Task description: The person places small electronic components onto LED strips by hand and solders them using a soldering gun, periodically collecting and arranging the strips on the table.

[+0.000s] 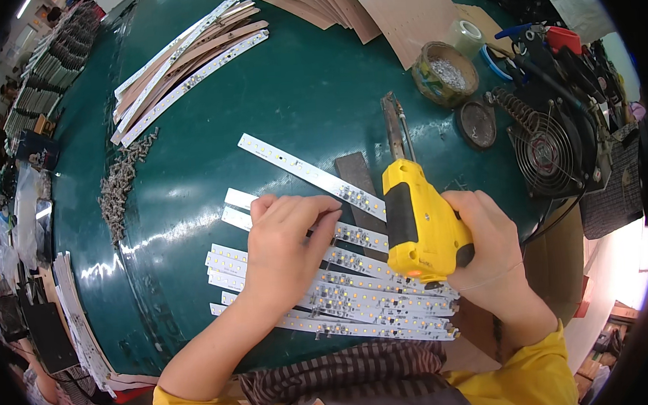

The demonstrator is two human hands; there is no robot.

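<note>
Head view. The left hand (286,246) lies palm down, fingers stretched toward the right, pressing on a fanned row of white light strips (359,293) laid side by side on the green table (302,92). Its fingertips (328,206) rest on the upper strips, just left of the yellow soldering gun (421,230). The right hand (494,255) is closed around the gun's handle, holding it with the metal tip (393,124) pointing away from the person, above the strips. One more strip (299,167) lies slanted just beyond the left hand's fingers, with a dark flat block (355,172) beside the gun's tip. Beyond the right hand stand a small round tin (444,72) with shiny bits, a dark round lid (477,122) and a black fan (547,152). Far beyond the left hand lie a stack of long strips (182,66) and a scatter of small screws (119,185).
</note>
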